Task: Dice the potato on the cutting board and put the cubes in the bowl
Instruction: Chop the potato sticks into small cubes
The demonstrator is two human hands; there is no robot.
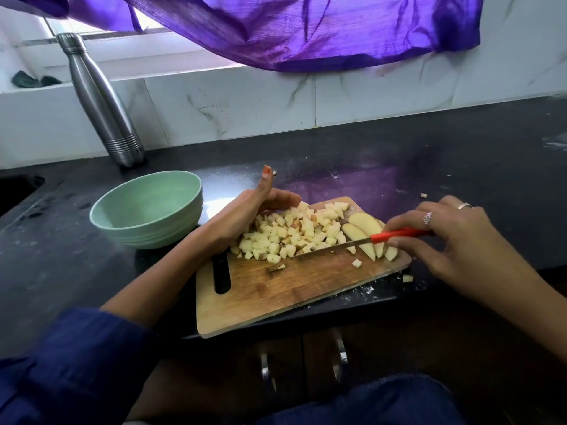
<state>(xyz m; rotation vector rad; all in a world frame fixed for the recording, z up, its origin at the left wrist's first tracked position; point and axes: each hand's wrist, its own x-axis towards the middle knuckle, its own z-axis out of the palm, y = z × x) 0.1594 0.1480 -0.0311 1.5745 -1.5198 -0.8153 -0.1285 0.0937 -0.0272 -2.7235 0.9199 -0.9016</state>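
Corralling the pale potato cubes (pixel 288 233) mid-board on the wooden cutting board (pixel 276 289), cupped left hand (pixel 245 216) walls them while right hand (pixel 441 231) pinches the red-handled knife (pixel 352 242); sweep flat toward the empty green bowl (pixel 147 210) off the left edge.

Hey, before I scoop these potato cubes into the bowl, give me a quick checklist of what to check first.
1. Bowl within reach, left of the cutting board: ok.
2. Bowl ready to take cubes, nothing seen inside: ok.
3. All potato diced: not ok, several slices lie uncut at the board's right end.
4. Cubes gathered: mostly ok, left hand cups the pile, but a few strays sit on the board and counter.
5. Knife under control: ok, right hand holds its red handle, blade flat by the pile.
6. Board steady: cannot tell, its near corner overhangs the counter edge.
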